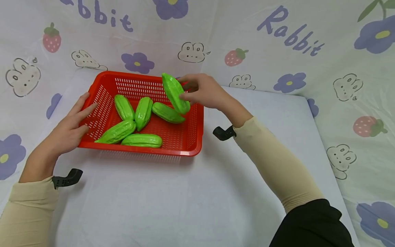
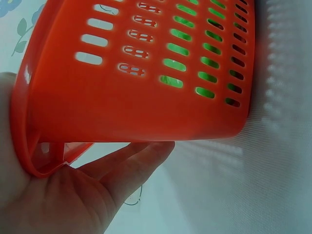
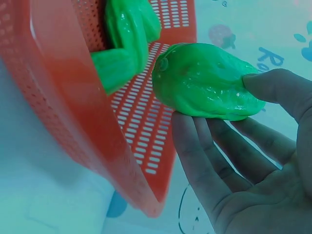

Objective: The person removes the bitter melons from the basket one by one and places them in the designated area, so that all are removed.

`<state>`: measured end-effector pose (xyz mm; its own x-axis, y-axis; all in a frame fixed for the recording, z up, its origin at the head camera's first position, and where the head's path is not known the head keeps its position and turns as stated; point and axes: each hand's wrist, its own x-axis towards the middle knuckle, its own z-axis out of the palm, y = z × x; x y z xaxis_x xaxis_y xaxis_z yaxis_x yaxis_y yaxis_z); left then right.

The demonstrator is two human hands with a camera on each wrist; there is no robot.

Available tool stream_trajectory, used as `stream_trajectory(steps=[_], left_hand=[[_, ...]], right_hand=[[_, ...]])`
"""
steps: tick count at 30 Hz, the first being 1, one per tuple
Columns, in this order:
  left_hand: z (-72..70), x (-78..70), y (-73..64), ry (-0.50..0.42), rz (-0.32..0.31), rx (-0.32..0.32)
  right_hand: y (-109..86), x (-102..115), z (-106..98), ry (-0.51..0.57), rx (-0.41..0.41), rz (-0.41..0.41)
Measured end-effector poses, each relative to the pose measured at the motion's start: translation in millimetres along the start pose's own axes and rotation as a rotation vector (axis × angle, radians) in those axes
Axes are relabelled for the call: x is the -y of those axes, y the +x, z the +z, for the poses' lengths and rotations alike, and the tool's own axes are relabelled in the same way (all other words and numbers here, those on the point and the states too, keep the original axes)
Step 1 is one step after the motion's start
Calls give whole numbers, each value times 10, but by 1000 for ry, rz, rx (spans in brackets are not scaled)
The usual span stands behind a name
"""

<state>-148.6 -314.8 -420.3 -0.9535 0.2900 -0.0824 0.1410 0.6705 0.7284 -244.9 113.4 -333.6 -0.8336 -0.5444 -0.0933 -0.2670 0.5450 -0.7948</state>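
Pinching a glossy green gourd (image 1: 173, 91) between thumb and fingertips, your right hand (image 1: 206, 91) holds it just left of the palm, raised over the right-hand part of the red basket (image 1: 172, 151). Your fingers are half bent, parted by the gourd's thickness, with the palm clear of it. Five other gourds (image 1: 143, 111) lie in the basket, left of and below that hand; whether the raised one's lower end touches the nearest is unclear from overhead. Your left hand (image 1: 66, 132) grips the basket's end rim, thumb over it and fingers down outside the wall. Judging by the light pinch and undented skin, the gourd should prove fairly light, stiff and hard to bruise, though its shine suggests a slick surface. Your surest hold would likely cross the thick middle, thumb facing fingers, pads set in the lengthwise grooves; a pinch near either narrowing end could let it swivel or slip. Thin and slotted beneath your left hand, the basket probably flexes a little.
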Motion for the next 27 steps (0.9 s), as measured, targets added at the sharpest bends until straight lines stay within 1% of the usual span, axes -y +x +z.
stream_trajectory(steps=[8,13,20,27], left_hand=[[-1,-20,-1,2,-5,0],[-8,-32,-6,0,-9,0],[-14,-36,-11,0,2,-5],[-8,-31,-4,1,-4,-5]], right_hand=[[-83,-84,-122,6,-36,8],[-150,-120,-227,41,-63,15],[-279,-143,-376,39,-116,61],[-357,-202,-480,24,-150,103]])
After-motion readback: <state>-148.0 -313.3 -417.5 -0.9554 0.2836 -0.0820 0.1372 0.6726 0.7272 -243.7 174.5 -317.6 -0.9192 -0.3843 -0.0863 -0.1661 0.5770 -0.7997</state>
